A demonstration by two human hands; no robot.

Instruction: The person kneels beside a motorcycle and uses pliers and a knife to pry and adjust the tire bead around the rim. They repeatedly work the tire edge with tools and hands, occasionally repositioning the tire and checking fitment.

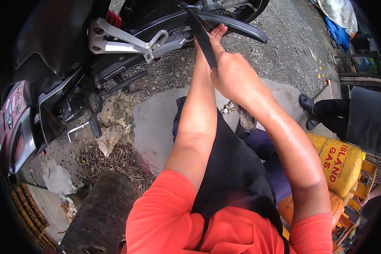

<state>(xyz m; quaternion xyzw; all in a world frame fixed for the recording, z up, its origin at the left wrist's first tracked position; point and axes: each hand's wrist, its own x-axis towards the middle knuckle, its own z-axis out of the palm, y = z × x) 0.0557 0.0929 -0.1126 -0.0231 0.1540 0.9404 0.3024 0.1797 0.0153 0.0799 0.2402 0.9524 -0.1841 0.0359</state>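
The head view showed red lettering (333,164) on a rounded yellow cylinder (353,168) and, beside the motorbike (51,51), a smooth black strip (202,38) gripped by the right hand (235,74), index outstretched, with the left hand (219,30) behind it, fingers together, grip unclear.

Short-sleeved red-orange shirt (169,216), black strapped apron (235,173)
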